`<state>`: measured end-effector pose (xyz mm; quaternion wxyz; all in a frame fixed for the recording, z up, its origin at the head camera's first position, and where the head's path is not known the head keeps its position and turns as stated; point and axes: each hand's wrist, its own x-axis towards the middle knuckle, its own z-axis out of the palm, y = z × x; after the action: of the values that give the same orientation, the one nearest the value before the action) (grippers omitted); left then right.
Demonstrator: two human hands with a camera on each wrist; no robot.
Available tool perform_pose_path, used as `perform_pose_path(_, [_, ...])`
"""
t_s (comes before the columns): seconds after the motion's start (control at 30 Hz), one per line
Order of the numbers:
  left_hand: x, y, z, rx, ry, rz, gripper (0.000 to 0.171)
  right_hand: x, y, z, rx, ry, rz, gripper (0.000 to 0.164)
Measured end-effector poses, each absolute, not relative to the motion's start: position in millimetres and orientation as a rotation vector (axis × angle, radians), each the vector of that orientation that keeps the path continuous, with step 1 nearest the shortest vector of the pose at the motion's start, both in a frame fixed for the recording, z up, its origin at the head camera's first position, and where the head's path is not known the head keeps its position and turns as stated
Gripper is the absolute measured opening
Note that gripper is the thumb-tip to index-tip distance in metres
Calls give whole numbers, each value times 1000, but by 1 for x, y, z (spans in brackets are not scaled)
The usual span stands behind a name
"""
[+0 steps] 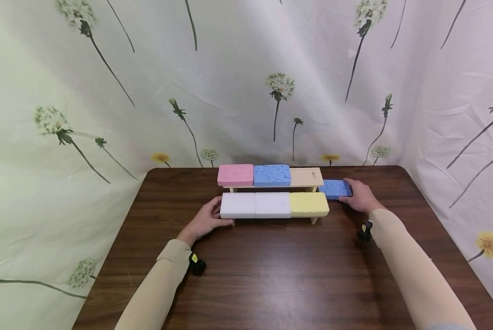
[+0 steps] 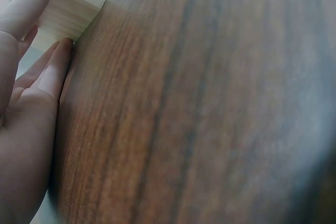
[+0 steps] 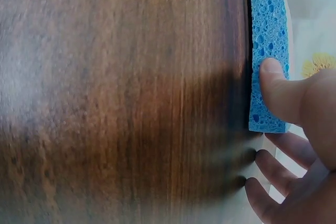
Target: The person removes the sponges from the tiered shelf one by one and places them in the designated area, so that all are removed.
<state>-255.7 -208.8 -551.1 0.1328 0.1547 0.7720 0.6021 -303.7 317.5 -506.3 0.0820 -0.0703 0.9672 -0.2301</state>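
A wooden two-step rack (image 1: 306,176) stands near the table's back edge. On its upper step lie a pink sponge (image 1: 235,174) and a blue sponge (image 1: 272,174), with bare wood at the right end. Two white blocks (image 1: 238,205) and a yellow sponge (image 1: 309,203) fill the lower step. My left hand (image 1: 205,220) grips the rack's lower left end, thumb in front; the left wrist view shows its fingertips at a wooden leg (image 2: 68,11). To the right of the rack, my right hand (image 1: 361,197) holds a second blue sponge (image 3: 270,24), thumb across its front side, low over the table.
The dark wooden table (image 1: 271,275) has rounded back corners. Behind it and along both sides hangs a white cloth (image 1: 238,91) printed with dandelions, close to the table's back edge. A small black device (image 1: 197,265) is strapped at each wrist.
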Motion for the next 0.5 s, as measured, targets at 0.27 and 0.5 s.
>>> perform_pose_path(0.27, [-258,-209,-551,444,2247,1730,80,-306,316,-508,-157,2879,-715,76])
perform_pose_path(0.5, [-258,-209,-552,429,2241,1734,79,-306,315,-508,-143,2883,-715,77])
